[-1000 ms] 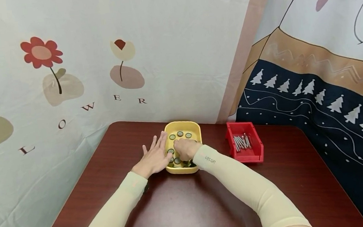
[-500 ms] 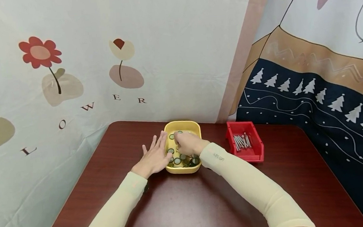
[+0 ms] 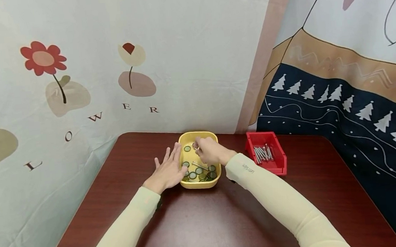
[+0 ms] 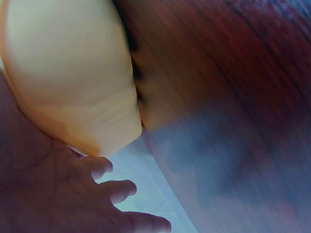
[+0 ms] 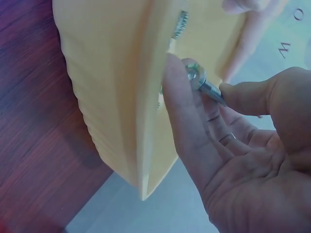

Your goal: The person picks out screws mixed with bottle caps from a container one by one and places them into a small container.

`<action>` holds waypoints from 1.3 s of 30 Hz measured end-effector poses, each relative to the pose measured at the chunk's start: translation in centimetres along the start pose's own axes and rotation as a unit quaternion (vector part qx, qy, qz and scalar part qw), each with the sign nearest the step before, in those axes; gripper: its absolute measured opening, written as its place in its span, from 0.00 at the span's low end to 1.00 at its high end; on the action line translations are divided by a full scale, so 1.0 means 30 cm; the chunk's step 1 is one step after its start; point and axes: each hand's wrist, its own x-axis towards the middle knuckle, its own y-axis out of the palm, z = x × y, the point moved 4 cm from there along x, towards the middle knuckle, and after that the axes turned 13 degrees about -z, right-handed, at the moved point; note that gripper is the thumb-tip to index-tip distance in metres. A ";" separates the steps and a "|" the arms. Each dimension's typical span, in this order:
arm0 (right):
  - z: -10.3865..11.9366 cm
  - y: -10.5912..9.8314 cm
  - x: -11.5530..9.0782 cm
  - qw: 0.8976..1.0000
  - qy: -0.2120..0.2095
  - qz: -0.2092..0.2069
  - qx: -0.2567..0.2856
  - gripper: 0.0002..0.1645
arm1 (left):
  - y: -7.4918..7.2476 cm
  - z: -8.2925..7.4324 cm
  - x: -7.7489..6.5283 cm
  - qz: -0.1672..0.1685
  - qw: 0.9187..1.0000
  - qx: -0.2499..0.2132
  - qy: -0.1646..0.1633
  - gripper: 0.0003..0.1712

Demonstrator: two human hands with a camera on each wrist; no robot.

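Note:
A yellow tub (image 3: pixel 201 185) stands near the table's back edge, with several crimped bottle caps (image 3: pixel 192 175) inside. Among the caps lies a silver screw (image 3: pixel 200 165). My right hand (image 3: pixel 211 150) is over the tub's right side. In the right wrist view, its thumb and fingers pinch another metal screw (image 5: pixel 210 90) near the tub wall. My left hand (image 3: pixel 168 171) rests against the tub's left rim with fingers spread and straight. The left wrist view shows that palm against the tub's outer wall (image 4: pixel 73 73); the fingers reach past its corner.
To the right of the tub, a red bin (image 3: pixel 279 165) holds several silver screws (image 3: pixel 263 154). Both stand on a dark red-brown table (image 3: pixel 207 224). A printed cloth (image 3: pixel 196 61) hangs right behind the table's back edge.
My right hand rises from low in the tub and shifts back and to the right, now pinching a screw. More caps and a lying screw come into sight. The left hand stays in place.

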 end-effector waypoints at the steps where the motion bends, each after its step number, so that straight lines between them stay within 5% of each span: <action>1: -0.003 -0.005 -0.003 1.000 0.008 0.003 0.018 0.17 | -0.001 0.000 -0.001 0.000 1.000 0.000 0.000 0.54; 9: -0.029 -0.067 -0.030 0.995 0.038 0.007 0.088 0.13 | -0.003 0.005 -0.002 0.001 1.000 -0.004 -0.002 0.54; 19: -0.091 -0.164 -0.067 0.994 0.054 0.024 0.095 0.19 | -0.010 0.003 -0.001 -0.002 1.000 -0.012 -0.002 0.54; 39: -0.193 -0.321 -0.232 0.999 0.031 -0.001 0.032 0.17 | -0.010 0.003 -0.010 0.000 1.000 -0.016 -0.005 0.54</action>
